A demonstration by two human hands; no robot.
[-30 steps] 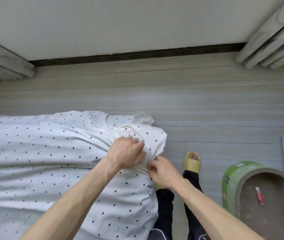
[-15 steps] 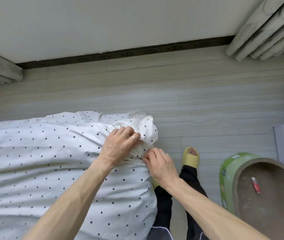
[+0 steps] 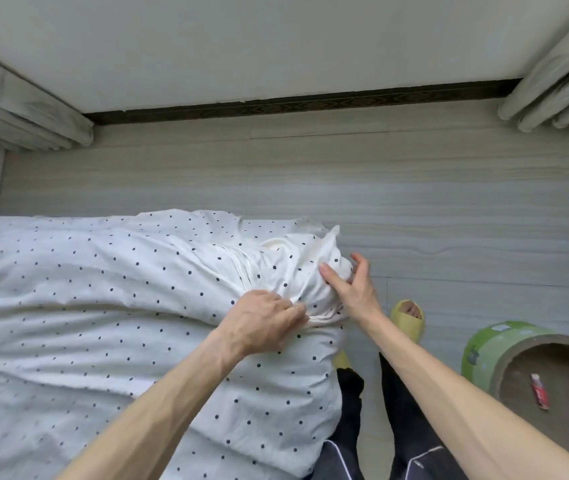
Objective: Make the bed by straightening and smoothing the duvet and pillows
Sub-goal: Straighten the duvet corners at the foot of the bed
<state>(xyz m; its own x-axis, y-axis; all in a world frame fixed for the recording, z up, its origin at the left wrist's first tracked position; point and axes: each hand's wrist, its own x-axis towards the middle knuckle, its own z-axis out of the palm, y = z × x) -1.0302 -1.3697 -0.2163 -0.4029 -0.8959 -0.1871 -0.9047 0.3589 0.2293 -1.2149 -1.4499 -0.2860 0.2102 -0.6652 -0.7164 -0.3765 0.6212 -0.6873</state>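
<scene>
The left hand (image 3: 265, 322) has its fingers curled into a gathered bunch of the dotted duvet (image 3: 103, 289) and grips it firmly. The right hand (image 3: 354, 292), just to its right and slightly beyond, is spread wide: its thumb (image 3: 326, 271) lies on the cloth and the fingers are splayed past the edge, closed on nothing. Nearer the body than both hands, the duvet hangs fairly smooth over the side of the bed. At the left hand, tight pleats (image 3: 241, 268) fan away to the far left. Just beyond the right hand, the duvet's corner (image 3: 331, 244) stands up in a crumpled peak. The step in hand appears to be squaring this corner. It is likely done best by keeping the left hand as an anchor, closing the right hand on the very tip, and drawing outward and down until the pleats flatten. Pulling before the tip is held would probably only deepen the folds. Beyond the hands lies bare floor (image 3: 449, 220).
</scene>
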